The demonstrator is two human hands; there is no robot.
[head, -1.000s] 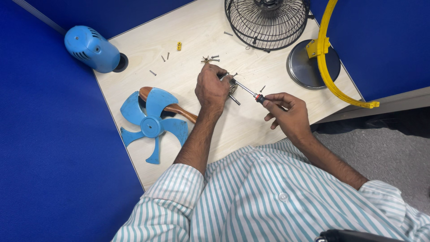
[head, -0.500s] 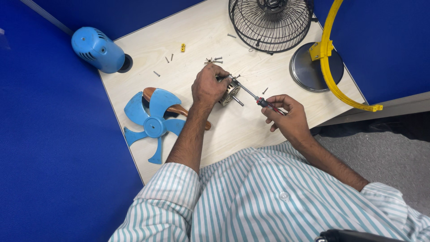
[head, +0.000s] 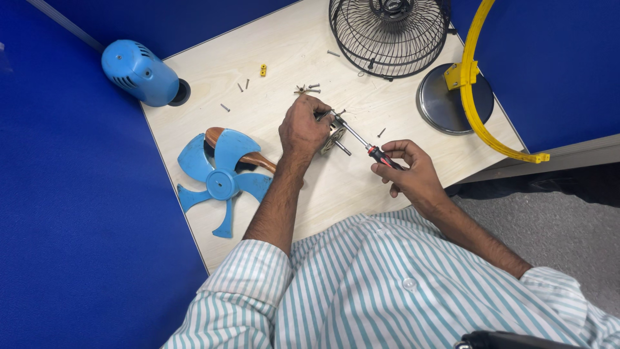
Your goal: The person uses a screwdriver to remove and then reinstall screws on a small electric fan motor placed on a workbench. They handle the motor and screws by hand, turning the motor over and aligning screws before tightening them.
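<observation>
head view, left to right: a blue plastic motor housing (head: 139,72) lies at the far left corner of the pale wooden table (head: 336,194), and nearer in a blue plastic fan blade (head: 219,182) lies flat over a brown wooden handle (head: 248,157); loose small metal screws (head: 307,88) lie scattered beyond the hands. the left hand (head: 303,128) is cupped down over a small silvery metal motor block (head: 334,132), fingers closed round it and pinning it to the table, a short shaft poking out toward the person. the right hand (head: 413,171) is wrapped round the red and black handle of a slim screwdriver (head: 361,141). the tool's long axis runs on a slant from that grip up and leftward, tip meeting the block just beside the left fingers, so the block lies up-left of the right hand. farther right stand a black wire fan guard (head: 387,35), a round grey metal base (head: 449,103) and a yellow plastic ring (head: 478,97)
</observation>
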